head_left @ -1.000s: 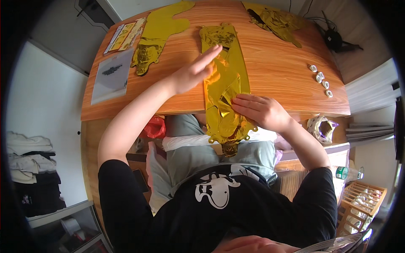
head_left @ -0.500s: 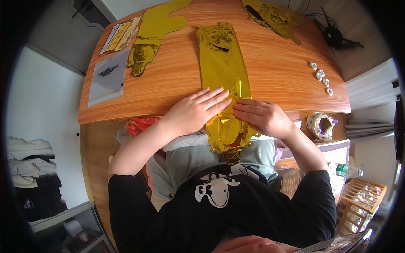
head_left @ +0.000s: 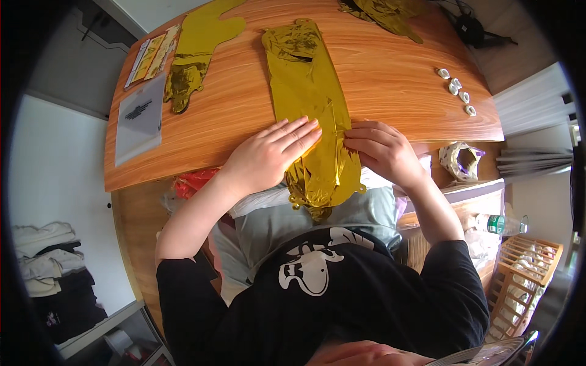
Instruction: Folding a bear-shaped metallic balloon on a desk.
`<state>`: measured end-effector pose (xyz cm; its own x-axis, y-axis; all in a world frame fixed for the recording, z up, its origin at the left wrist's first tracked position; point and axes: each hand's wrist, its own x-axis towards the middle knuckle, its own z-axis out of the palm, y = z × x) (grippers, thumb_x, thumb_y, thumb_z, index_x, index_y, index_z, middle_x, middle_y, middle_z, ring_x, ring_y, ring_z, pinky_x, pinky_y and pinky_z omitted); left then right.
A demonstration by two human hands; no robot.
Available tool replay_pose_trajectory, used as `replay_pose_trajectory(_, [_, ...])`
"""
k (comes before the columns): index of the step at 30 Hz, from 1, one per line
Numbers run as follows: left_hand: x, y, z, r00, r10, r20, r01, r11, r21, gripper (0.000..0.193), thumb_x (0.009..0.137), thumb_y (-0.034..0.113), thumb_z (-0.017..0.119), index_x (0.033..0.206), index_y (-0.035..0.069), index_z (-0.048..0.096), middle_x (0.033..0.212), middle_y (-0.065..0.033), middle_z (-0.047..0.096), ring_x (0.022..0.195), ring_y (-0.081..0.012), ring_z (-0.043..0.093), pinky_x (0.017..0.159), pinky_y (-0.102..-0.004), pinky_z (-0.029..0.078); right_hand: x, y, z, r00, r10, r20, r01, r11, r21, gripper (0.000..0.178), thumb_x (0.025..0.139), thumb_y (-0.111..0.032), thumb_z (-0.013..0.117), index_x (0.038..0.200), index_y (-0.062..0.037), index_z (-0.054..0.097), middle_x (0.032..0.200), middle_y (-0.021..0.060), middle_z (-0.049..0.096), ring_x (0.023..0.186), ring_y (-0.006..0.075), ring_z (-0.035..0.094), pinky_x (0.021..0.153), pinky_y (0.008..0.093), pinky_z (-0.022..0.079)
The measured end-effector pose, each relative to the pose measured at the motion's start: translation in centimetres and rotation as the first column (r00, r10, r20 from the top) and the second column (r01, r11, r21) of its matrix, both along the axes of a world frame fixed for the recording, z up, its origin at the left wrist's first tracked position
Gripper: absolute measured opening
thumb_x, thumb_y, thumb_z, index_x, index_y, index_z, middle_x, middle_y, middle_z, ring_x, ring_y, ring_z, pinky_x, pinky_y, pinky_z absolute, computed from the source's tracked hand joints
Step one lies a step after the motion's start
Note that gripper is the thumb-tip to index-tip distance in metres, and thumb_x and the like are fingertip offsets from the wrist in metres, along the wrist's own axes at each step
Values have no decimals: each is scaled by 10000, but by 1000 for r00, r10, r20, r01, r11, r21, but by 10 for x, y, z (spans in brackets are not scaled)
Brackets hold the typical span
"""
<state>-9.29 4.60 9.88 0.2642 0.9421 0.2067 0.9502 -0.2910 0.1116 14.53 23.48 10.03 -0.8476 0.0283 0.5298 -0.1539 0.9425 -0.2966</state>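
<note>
Your gold foil piece (head_left: pixel 308 79) lay lengthwise in front of you on the wooden table (head_left: pixel 390 79), its near end past the edge and over your lap (head_left: pixel 360 213). Your left hand (head_left: pixel 265 155) was open, laid flat on its left side, fingers extended. Your right hand (head_left: pixel 384 152) had fingers curved at its right edge; couldn't tell if the thumb pinched underneath. 2 other gold pieces sat farther off, upper left (head_left: pixel 210 33) and upper right (head_left: pixel 384 13); 5 white rings (head_left: pixel 453 87) at right.

Handling, my read: very light, limp, slick film, quick to crease, likely easy to tear. Best hold was the 2 long edges, flat fingertips, spread pressure. Small tabs (head_left: pixel 362 189) at the near end looked like weak pull points.
</note>
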Motion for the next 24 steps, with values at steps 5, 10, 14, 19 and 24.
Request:
replay_pose_trajectory(5, [2, -1, -1, 1000, 4, -9, -4, 1000, 7, 498, 1025, 155, 423, 1511, 72, 494, 1570, -99, 498, 1465, -252, 457, 1214, -434, 373, 1, 0, -1, 1000, -3, 7, 2, 998, 62, 413, 731, -28, 795, 1138, -65, 740, 1192, 82, 716, 1141, 290, 681, 943, 401, 575])
replay_pose_trajectory(10, [1, -2, 1, 1000, -8, -24, 8, 1000, 1, 489, 1029, 156, 419, 1503, 69, 506, 1565, -95, 505, 1469, -247, 453, 1209, -433, 375, -8, -7, 6, 997, 61, -52, -44, 959, 278, 421, 755, -82, 749, 1176, -85, 737, 1276, 77, 687, 1184, 267, 665, 911, 375, 578])
replay_pose_trajectory(14, [0, -1, 0, 999, -13, 47, 13, 1000, -11, 520, 984, 91, 438, 1497, 68, 520, 1567, -111, 498, 1470, -267, 448, 1210, -453, 372, -16, -4, -1, 978, 206, 25, -205, 939, 277, 385, 819, -144, 670, 1193, -69, 725, 1277, 74, 694, 1189, 261, 670, 895, 360, 584])
replay_pose_trajectory(19, [-2, -1, 2, 994, -10, 111, 15, 999, -49, 553, 952, 47, 485, 1504, 70, 511, 1574, -107, 490, 1480, -271, 433, 1221, -457, 358, -18, -2, 0, 974, 225, 19, -225, 961, 161, 374, 816, -141, 689, 1177, -49, 722, 1189, 91, 738, 1108, 282, 710, 862, 385, 602])
replay_pose_trajectory(24, [-7, 1, 11, 976, -15, 216, 45, 990, -136, 616, 912, 20, 580, 1519, 75, 493, 1590, -102, 471, 1491, -281, 414, 1234, -454, 336, -22, 2, 2, 977, 197, 78, -184, 971, -151, 344, 829, -87, 729, 1171, -49, 725, 1092, 118, 756, 1011, 302, 737, 837, 394, 596])
